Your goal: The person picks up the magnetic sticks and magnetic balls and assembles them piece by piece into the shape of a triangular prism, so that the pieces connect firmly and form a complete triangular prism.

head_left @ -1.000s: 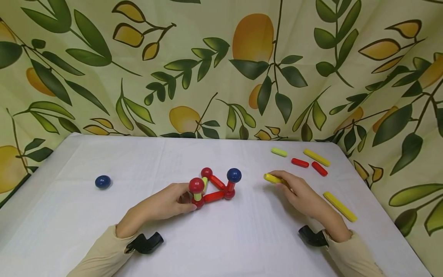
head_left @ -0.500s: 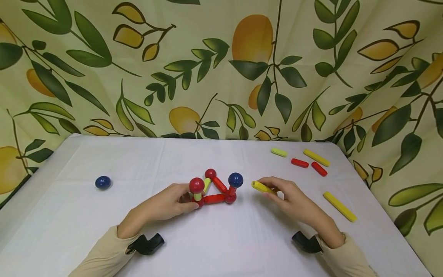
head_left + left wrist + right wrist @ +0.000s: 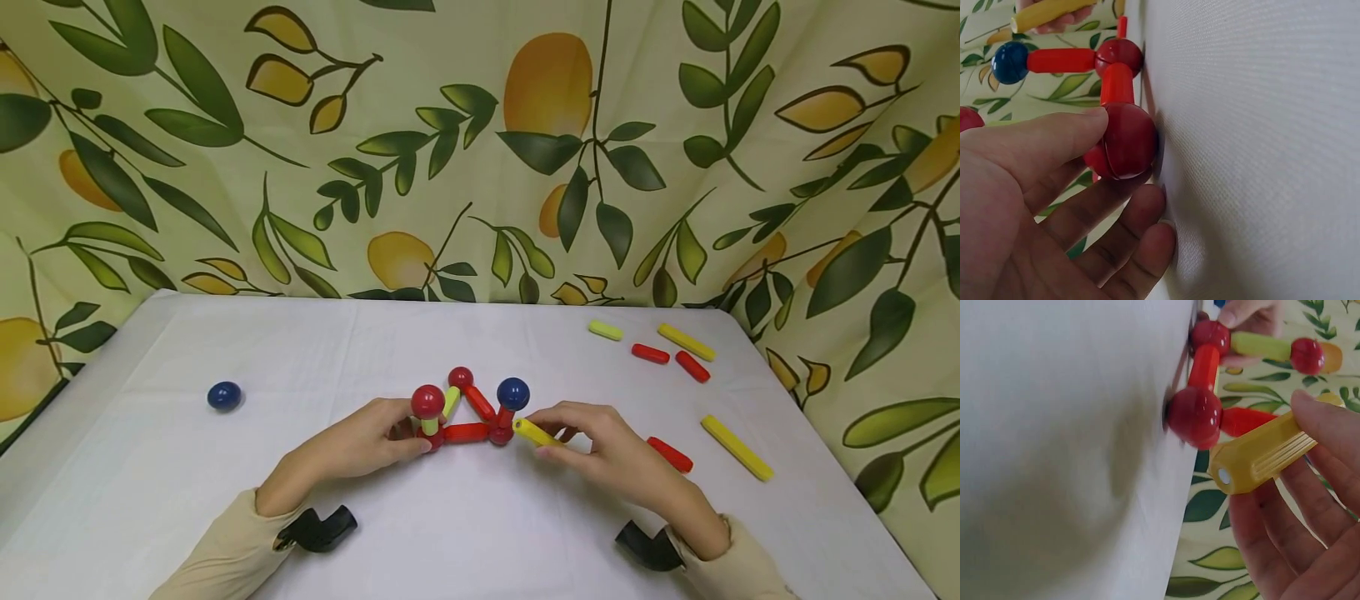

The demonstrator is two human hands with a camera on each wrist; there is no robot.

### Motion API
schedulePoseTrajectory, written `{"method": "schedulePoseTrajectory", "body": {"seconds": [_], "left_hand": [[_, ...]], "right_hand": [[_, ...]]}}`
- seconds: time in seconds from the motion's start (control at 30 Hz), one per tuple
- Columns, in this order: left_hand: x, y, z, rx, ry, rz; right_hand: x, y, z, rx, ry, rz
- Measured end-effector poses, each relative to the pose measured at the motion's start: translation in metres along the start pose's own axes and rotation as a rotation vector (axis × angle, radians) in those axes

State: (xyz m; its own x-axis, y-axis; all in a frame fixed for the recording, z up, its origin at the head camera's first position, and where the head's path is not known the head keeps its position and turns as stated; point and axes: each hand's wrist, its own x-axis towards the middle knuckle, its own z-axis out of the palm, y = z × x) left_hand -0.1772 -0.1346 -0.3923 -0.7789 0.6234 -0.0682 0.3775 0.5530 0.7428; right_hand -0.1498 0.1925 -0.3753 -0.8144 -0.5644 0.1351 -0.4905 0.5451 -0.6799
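My left hand pinches a red ball at the near left corner of a small triangular frame of magnetic balls and rods. Two red rods and a lime rod make its sides. From that corner a short lime rod stands up with a red ball on top. At the right corner a red ball carries an upright red rod topped by a blue ball. My right hand pinches a yellow magnetic rod, its metal-tipped end close beside that right corner ball; contact is unclear.
A loose blue ball lies at the left on the white tabletop. Off to the right are a lime rod, several red rods and two yellow rods. Behind the table hangs a fruit-patterned cloth.
My right hand has brought the yellow rod leftward and nearer, up to the frame, uncovering a red rod behind it. The frame has turned slightly while my left hand keeps its hold.
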Motion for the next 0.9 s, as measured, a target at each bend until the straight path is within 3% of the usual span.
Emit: {"method": "schedulePoseTrajectory", "body": {"seconds": [0.23,0.47,0.67,0.9], "left_hand": [[0.0,-0.001,0.0,0.0,-0.007,-0.008],[0.0,-0.002,0.0,0.0,-0.011,0.003],[0.0,0.0,0.001,-0.009,-0.017,0.013],[0.0,0.0,0.003,-0.007,-0.013,0.026]], "right_hand": [[0.003,-0.006,0.014,0.018,0.035,-0.01],[0.005,-0.01,0.029,0.047,0.059,-0.079],[0.008,-0.026,0.038,0.01,0.082,-0.197],[0.016,-0.035,0.051,-0.079,0.162,-0.251]]}}
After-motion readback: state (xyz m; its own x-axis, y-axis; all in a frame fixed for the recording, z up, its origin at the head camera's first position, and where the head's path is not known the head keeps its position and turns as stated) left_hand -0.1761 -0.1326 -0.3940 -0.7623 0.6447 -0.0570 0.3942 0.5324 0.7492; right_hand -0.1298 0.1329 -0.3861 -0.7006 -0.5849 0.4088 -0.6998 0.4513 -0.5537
